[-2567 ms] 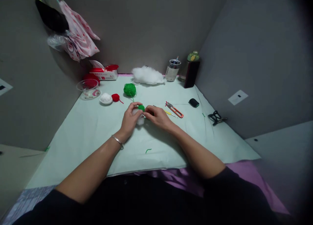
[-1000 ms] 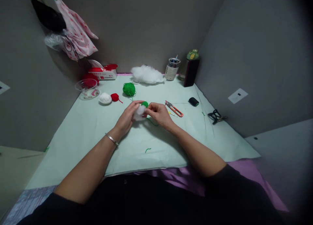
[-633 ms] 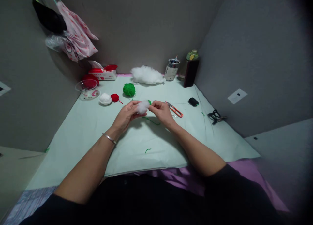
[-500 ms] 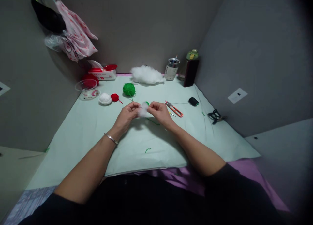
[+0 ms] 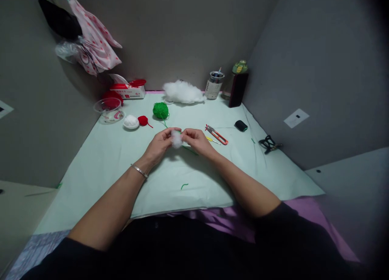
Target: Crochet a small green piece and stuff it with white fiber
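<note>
My left hand [image 5: 159, 145] and my right hand [image 5: 198, 141] meet over the middle of the table, both with fingers closed on a small tuft of white stuffing [image 5: 176, 139]. A bit of green shows behind the tuft, mostly hidden by it and the fingers. From there a green strand runs up to a green yarn ball [image 5: 160, 110]. Orange-handled snips [image 5: 217, 135] and a yellow-handled hook [image 5: 212, 140] lie just right of my right hand.
On the pale table cover [image 5: 100, 170] stand a white yarn ball [image 5: 131, 122], a red ball [image 5: 142, 120], a large stuffing heap [image 5: 184, 92], a can [image 5: 214, 85], a phone [image 5: 238, 90], a black item [image 5: 241, 125] and a black clip [image 5: 268, 144].
The white tuft is bunched closer to my left fingers and covers more of the green. My right fingers have shifted slightly, and more of the yellow hook handle shows.
</note>
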{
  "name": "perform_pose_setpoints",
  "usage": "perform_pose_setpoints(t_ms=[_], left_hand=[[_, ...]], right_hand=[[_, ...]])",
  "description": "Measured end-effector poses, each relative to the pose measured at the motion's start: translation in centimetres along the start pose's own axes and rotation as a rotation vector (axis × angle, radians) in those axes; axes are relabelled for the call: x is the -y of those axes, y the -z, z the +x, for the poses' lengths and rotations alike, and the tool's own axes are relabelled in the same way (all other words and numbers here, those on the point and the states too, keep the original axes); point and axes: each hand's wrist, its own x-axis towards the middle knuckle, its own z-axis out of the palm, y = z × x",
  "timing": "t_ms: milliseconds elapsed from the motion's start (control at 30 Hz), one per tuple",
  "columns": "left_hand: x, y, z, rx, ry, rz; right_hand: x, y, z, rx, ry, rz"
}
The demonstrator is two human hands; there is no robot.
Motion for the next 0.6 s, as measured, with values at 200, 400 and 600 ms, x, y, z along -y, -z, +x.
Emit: perform_pose_setpoints(t_ms=[200,400,600], left_hand=[[1.3,-0.3,0.2,-0.125,-0.081,0.089],[1.7,-0.3,0.4,-0.225,-0.099,0.045],[1.0,-0.5,0.0,-0.133,-0.020,-0.086]], right_hand=[[0.7,-1.0,-0.8,-0.028,0.008,-0.171],[0.6,-1.5,-0.7,-0.013,0.036,-0.206],[-0.2,-0.9,0.0,-0.031,0.003,-0.164]])
